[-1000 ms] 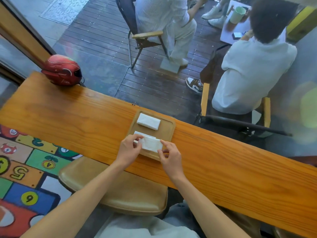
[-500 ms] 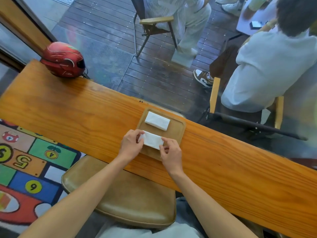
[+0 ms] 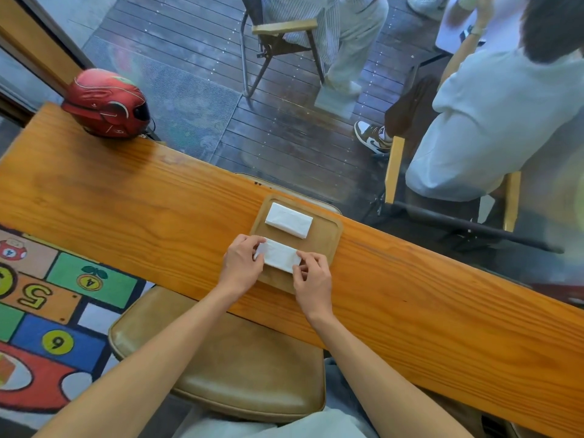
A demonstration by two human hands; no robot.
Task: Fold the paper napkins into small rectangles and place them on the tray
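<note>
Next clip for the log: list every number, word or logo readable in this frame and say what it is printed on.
"4" on a yellow disc in the green square of the play mat.
"5", large and yellow, on the mat's orange square.
"6" on a yellow disc in the blue square.
"4", small, on the red-and-white figure at the mat's left edge.
Red helmet: line markings only, no readable text.
Folded napkins and tray: none.

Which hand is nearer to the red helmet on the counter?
Left. The left hand pinches the near napkin's left end, on the side toward the red helmet; the right hand pinches its right end, farther away.
</note>
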